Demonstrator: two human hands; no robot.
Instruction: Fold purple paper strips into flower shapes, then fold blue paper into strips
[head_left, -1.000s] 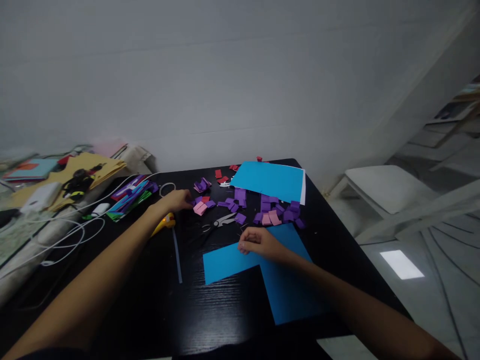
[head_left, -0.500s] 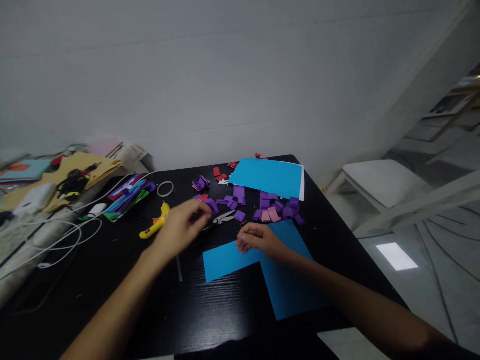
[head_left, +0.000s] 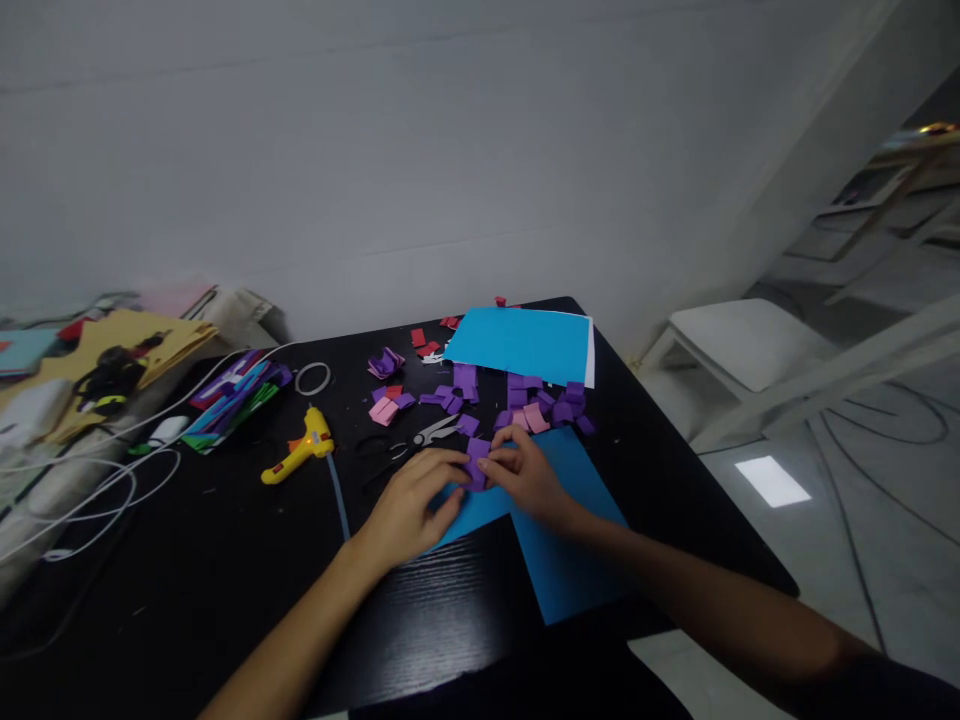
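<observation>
A purple piece of folded paper (head_left: 477,464) is pinched between the fingertips of both hands, over the blue paper. My left hand (head_left: 414,503) grips its left side with fingers stretched towards it. From the right, my right hand (head_left: 527,482) pinches the other side between thumb and fingers. Under the hands lies a sheet of blue paper (head_left: 574,560), its left strip partly covered. Just beyond the left hand are scissors (head_left: 435,430) with dark handles. More folded purple pieces (head_left: 562,408) lie past the right hand, with pink pieces (head_left: 531,418) among them.
A yellow glue gun (head_left: 304,448) with a glue stick lies left of my hands. Farther back are a tape ring (head_left: 313,378), red scraps (head_left: 418,338) and another blue sheet (head_left: 521,340). White cables (head_left: 124,475) and coloured paper (head_left: 236,395) are at the left. A white chair (head_left: 739,340) stands right.
My left hand has moved right and nearer, meeting my right hand. A purple folded paper piece now shows between their fingers. The glue gun and pink pieces on the left are uncovered.
</observation>
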